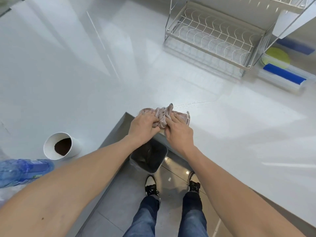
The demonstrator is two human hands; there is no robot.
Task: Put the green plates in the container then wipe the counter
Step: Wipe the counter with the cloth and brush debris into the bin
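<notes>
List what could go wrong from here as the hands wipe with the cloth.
1. The cloth is bunched at the counter's inner corner, above the bin; it may slip off the edge.
2. The tipped cup holds dark grounds near the left hand; a wide sweep might scatter them.
3. The bottle lying nearby could roll.

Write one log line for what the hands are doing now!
step: wiping | left hand + right hand: on cloth | where: counter edge | green plates: in container
</notes>
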